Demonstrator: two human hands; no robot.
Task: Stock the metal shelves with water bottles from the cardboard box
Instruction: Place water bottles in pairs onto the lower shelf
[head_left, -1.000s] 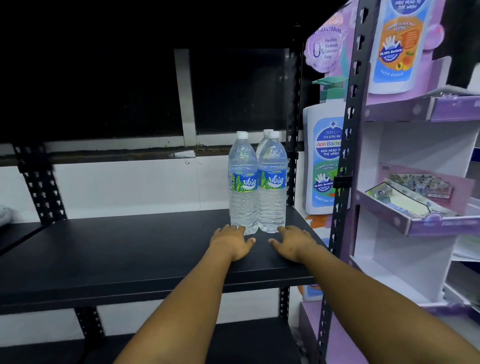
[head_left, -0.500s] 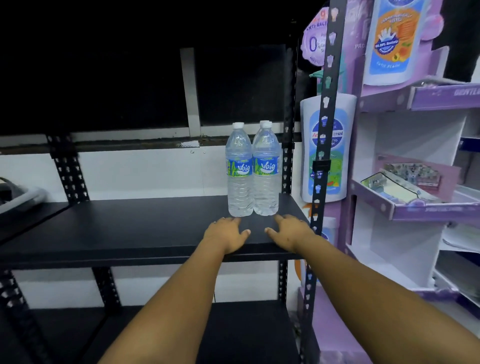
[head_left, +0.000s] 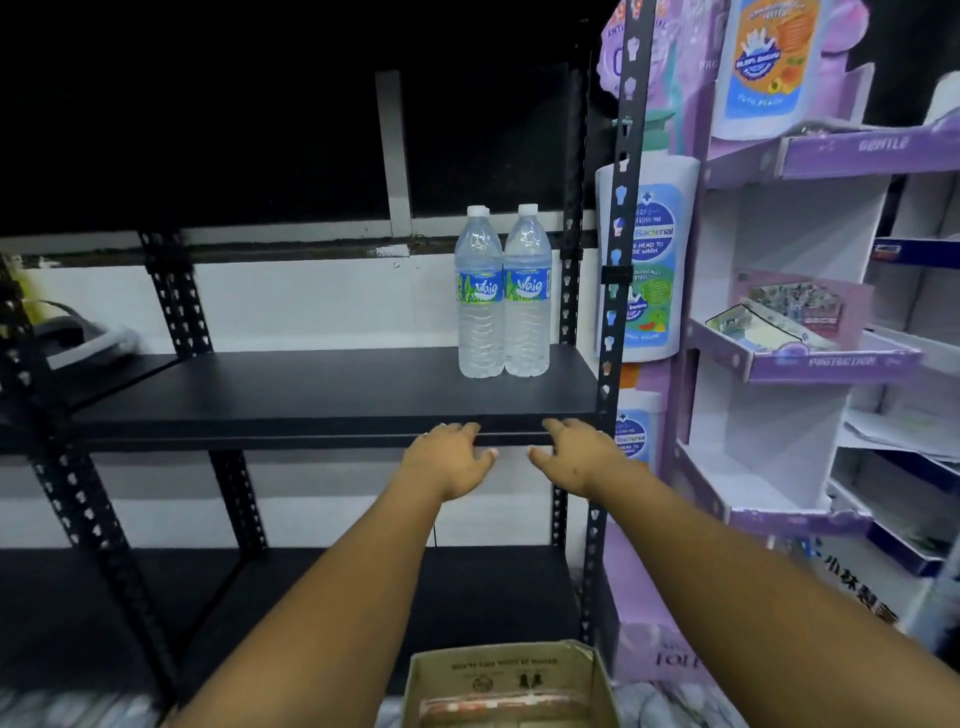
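Beyond both empty, spread hands, left hand (head_left: 451, 464) and right hand (head_left: 574, 457), two bottles (head_left: 503, 296) stood shelved; next, probably, reaching down to the box (head_left: 506, 686).

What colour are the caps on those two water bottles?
White, on both water bottles, seen clearly in the head view.

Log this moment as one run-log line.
bottles: two upright, touching, on shelf | left hand: empty | right hand: empty | box: below
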